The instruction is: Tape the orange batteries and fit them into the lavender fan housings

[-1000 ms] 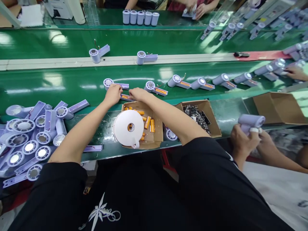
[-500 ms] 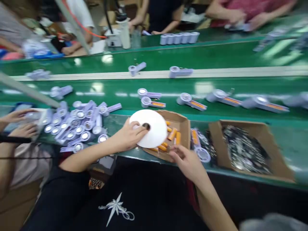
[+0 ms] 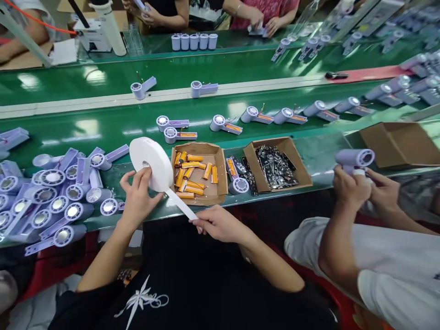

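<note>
Left hand: the left hand (image 3: pixel 137 197) grips the white tape roll (image 3: pixel 151 162) from below, fingers curled up against its flat face and thumb at its rim, holding it lifted and tilted above the near edge of the table.
Right hand: the right hand (image 3: pixel 216 224) pinches the loose end of the tape strip (image 3: pixel 180 204) between thumb and fingertips, at about 4 o'clock from the roll.
Tape strip: it runs taut from the underside of the roll down to the pinching fingers, crossing the near left corner of the battery box.
Battery box: an open cardboard box (image 3: pixel 222 176) with orange batteries (image 3: pixel 190 176) lying loose inside sits just beside the roll at 3 o'clock.
Parts box: a second cardboard box (image 3: pixel 302 172) of small dark metal parts (image 3: pixel 275 167) stands further toward 3 o'clock, with one lilac fan piece (image 3: pixel 237 183) lying between the two boxes.
Fan pile: a heap of lilac fan shells (image 3: pixel 58 192) lies at 9 o'clock from the left hand.
Belt: the green conveyor belt (image 3: pixel 103 123) at 12 o'clock carries fan shells in a row, two of them (image 3: pixel 172 128) just beyond the battery box.
Neighbour: another person's hands (image 3: pixel 364 188) at 3 o'clock, well apart, hold a lilac fan body (image 3: pixel 354 158).
</note>
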Demonstrator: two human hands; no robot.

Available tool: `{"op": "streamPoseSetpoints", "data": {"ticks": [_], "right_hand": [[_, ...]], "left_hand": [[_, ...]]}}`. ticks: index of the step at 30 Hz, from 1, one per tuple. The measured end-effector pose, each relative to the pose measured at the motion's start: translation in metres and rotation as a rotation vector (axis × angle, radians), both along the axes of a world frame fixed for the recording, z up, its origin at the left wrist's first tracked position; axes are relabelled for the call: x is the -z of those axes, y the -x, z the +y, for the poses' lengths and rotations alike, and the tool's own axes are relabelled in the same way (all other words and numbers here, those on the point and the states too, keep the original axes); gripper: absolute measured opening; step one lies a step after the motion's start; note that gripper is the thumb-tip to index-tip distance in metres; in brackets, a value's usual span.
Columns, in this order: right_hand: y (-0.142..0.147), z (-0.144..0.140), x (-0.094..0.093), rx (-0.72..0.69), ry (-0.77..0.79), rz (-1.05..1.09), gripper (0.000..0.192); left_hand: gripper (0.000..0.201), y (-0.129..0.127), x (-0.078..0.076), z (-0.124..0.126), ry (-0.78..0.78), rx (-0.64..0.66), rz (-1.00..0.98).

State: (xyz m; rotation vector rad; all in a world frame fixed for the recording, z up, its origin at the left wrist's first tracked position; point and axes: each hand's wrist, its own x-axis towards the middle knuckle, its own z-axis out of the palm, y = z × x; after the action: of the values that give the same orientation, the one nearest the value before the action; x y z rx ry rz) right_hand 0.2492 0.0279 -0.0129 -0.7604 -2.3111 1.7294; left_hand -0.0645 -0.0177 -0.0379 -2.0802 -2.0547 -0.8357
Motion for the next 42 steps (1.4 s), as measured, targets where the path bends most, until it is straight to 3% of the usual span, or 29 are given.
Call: {"op": "streamPoseSetpoints", "data": {"ticks": [4, 9, 12, 15, 18, 21, 24, 27, 30, 34, 39, 42], "right_hand": [[-0.009, 0.018, -0.003, -0.253, -0.165, -0.148, 0.024], [0.038, 0.101, -0.003, 0.019, -0.729, -0.362, 0.029], [0.069, 0.145, 0.008, -0.091, -0.919, -0.514, 0.032], [0.068, 0.17, 0.018, -0.096, -0.814, -0.495, 0.032], [0.037, 0.178, 0.022, 0.109, -0.409, -0.292, 0.039], [0.008, 0.165, 0.02, 0.287, 0.024, 0.033, 0.051], [0.003, 0.136, 0.013, 0.327, 0.2, 0.211, 0.072], [0.008, 0.108, 0.0, 0.304, 0.166, 0.212, 0.077], [0.01, 0.092, -0.018, 0.312, -0.053, 0.084, 0.063], [0.01, 0.092, -0.036, 0.223, -0.251, -0.104, 0.069], [0.008, 0.109, -0.043, 0.044, -0.269, -0.136, 0.067], [0.011, 0.106, -0.032, 0.059, -0.221, -0.069, 0.063]], "left_hand": [[0.072, 0.011, 0.006, -0.005, 0.018, -0.063, -0.011], [0.067, 0.007, 0.013, -0.012, -0.014, 0.01, 0.017], [0.07, 0.001, 0.015, -0.016, 0.023, 0.048, 0.002], [0.074, 0.001, 0.016, -0.019, 0.049, 0.062, 0.009], [0.077, 0.005, 0.016, -0.022, 0.038, 0.075, 0.023], [0.08, 0.007, 0.015, -0.023, 0.019, 0.106, 0.03], [0.08, 0.004, 0.012, -0.022, 0.039, 0.113, 0.046], [0.083, -0.001, 0.005, -0.022, 0.088, 0.13, 0.092], [0.088, -0.005, -0.002, -0.023, 0.111, 0.187, 0.151], [0.086, -0.01, -0.009, -0.026, 0.111, 0.252, 0.189], [0.087, -0.007, -0.021, -0.021, 0.124, 0.302, 0.244], [0.086, -0.007, -0.033, -0.014, 0.08, 0.329, 0.347]]}}
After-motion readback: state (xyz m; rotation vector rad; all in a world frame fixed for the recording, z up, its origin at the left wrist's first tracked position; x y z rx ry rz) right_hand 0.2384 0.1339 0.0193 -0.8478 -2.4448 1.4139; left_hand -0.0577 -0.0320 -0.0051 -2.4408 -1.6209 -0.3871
